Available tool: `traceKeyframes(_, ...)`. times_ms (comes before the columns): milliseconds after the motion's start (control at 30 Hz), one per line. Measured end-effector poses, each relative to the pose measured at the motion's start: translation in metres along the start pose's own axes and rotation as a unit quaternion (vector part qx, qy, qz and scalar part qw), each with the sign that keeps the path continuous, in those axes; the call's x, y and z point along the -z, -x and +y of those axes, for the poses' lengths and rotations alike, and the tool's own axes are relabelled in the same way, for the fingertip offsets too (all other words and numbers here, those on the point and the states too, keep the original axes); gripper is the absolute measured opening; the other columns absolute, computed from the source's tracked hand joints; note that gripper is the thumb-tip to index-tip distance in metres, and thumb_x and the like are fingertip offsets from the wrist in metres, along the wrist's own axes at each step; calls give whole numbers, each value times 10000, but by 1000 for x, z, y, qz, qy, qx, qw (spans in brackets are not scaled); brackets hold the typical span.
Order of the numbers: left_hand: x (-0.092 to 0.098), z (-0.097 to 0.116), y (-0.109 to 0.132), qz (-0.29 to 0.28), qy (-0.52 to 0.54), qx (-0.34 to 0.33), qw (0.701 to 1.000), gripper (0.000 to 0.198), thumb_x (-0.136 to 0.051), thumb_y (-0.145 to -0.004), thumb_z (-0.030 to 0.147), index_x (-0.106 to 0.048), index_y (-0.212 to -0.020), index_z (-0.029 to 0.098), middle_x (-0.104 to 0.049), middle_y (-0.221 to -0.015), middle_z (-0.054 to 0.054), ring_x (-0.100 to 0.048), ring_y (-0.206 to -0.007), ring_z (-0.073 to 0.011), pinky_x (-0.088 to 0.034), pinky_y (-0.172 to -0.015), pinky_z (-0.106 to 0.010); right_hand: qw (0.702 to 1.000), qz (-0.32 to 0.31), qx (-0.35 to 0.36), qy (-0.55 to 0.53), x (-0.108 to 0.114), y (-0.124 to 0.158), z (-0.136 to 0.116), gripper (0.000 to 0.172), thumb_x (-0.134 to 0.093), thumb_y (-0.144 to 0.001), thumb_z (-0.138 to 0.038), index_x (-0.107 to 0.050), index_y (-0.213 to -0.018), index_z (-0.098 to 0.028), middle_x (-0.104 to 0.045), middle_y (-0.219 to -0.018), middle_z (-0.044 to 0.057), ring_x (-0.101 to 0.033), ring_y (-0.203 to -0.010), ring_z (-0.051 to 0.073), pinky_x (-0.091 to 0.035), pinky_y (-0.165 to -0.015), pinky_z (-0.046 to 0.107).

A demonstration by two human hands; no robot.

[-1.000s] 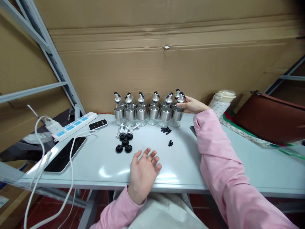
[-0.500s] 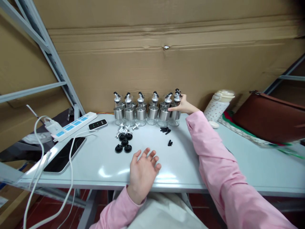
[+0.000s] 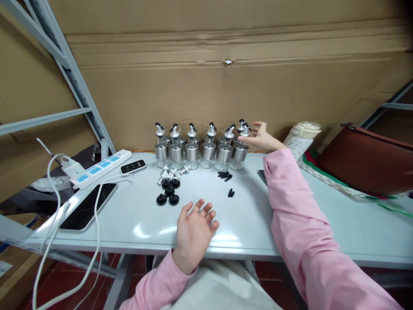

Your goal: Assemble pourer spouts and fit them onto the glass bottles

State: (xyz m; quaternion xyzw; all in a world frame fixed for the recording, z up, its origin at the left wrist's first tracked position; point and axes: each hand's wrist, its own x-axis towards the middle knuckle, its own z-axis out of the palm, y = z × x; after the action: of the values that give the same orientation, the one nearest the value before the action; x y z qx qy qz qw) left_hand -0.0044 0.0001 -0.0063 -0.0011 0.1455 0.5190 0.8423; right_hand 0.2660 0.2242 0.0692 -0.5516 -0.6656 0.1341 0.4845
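Note:
Several small glass bottles with steel bands and pourer tops (image 3: 200,148) stand in a row at the back of the white table (image 3: 135,224). My right hand (image 3: 263,137) hovers just right of the rightmost bottle (image 3: 240,150), fingers spread and holding nothing. My left hand (image 3: 195,230) rests flat on the table near the front edge, fingers apart. Black round caps (image 3: 168,192) and small white spouts (image 3: 167,174) lie in front of the bottles. Small black plugs (image 3: 226,175) lie further right.
A white power strip (image 3: 100,168), a black remote (image 3: 133,167) and a dark tablet (image 3: 87,206) with white cables lie at the left. A spotted cream flask (image 3: 301,137) and a brown bag (image 3: 368,159) sit at the right. Cardboard backs the table.
My right hand has let go of the rightmost bottle and opened, lifting slightly to its right. My left hand has stayed put.

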Motion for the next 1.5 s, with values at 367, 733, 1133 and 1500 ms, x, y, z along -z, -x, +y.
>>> traceKeyframes(367, 0, 0, -1, -3, -26, -1, 1000, 115, -441, -799, 243, -516, -811, 157, -503, -777, -35, -496, -633, -132, -382, -564, -240, 957, -118, 261, 36, -64, 48, -141, 91, -524, -761, -161, -610, -790, -153, -648, -771, 27, -591, -709, 131, -462, -676, 262)
traceKeyframes(733, 2, -1, -2, -10, -30, 0, 999, 112, -445, -801, 240, -515, -804, 153, -508, -770, -34, -491, -624, -127, -375, -566, -241, 862, -341, 285, 242, -145, 88, -126, 253, -499, -814, -128, -611, -1037, -169, -581, -1075, 110, -595, -888, 192, -404, -721, 256)
traceKeyframes(1133, 2, -1, -1, -4, -34, -3, 999, 107, -456, -794, 235, -522, -818, 155, -518, -761, -31, -494, -621, -125, -380, -568, -240, 848, -386, 218, 292, -139, 82, -118, 255, -611, -701, -166, -587, -954, -156, -660, -841, 94, -624, -807, 235, -410, -641, 262)
traceKeyframes(1500, -1, -5, -4, 20, -61, -44, 997, 167, -515, -831, 243, -591, -953, 159, -593, -892, -39, -535, -637, -108, -426, -589, -245, 886, -439, 135, -58, -75, 131, -146, 210, -448, -850, -391, -396, -850, -188, -665, -762, 50, -634, -635, 134, -473, -556, 248)
